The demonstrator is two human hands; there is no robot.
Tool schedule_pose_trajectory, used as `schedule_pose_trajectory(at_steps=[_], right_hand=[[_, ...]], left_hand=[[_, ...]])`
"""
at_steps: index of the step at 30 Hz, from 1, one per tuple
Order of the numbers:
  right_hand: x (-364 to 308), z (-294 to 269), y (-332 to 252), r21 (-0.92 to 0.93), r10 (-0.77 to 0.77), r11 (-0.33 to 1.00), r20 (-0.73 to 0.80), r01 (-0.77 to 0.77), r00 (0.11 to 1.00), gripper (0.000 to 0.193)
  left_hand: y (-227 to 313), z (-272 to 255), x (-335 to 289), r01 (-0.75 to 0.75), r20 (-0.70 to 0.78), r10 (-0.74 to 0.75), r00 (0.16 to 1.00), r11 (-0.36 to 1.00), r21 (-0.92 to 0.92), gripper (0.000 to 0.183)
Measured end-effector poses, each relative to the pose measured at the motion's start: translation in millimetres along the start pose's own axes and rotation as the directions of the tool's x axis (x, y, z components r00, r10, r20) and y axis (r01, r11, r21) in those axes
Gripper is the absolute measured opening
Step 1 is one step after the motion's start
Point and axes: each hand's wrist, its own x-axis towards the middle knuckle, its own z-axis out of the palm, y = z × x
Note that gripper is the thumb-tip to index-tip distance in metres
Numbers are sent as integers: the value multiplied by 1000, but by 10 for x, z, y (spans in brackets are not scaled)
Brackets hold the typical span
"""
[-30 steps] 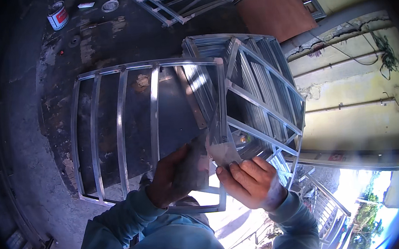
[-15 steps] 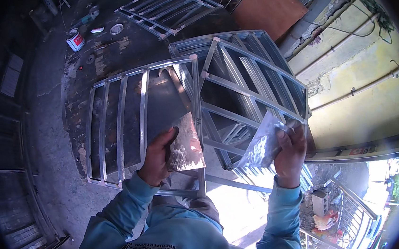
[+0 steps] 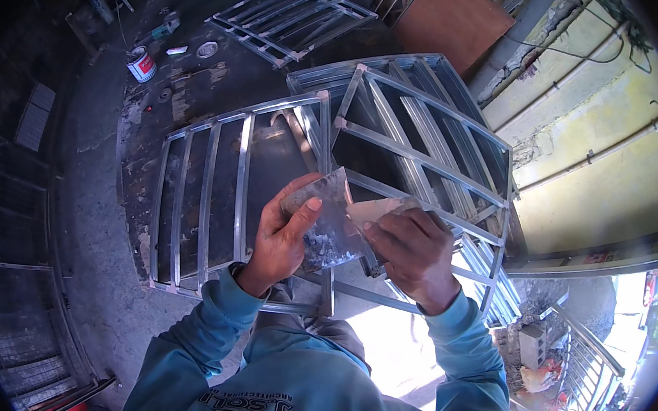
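- A smeared flat plate (image 3: 335, 224) is held at centre, clamped between thumb and fingers of the left hand (image 3: 280, 229), at eight o'clock (whitish residue is seen low on it).
- A paler plate (image 3: 372, 211) is gripped by the bent fingers of the right hand (image 3: 415, 245), at four o'clock.
- Beyond, a slatted metal frame (image 3: 244, 185) is seen at nine, stacked frames (image 3: 419, 160) at two.
- Farther, a can (image 3: 141, 65) is seen between ten and eleven.
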Motion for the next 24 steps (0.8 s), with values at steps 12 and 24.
schedule_pose_trajectory(at_steps=[12, 24], right_hand=[[1019, 1146, 2020, 702, 704, 57, 476, -710, 527, 13], [1602, 1861, 2648, -60, 625, 223, 775, -973, 96, 17]], left_hand=[[-205, -1232, 265, 140, -81, -118, 990, 919, 369, 21], [-283, -1930, 355, 383, -156, -394, 906, 919, -96, 25]])
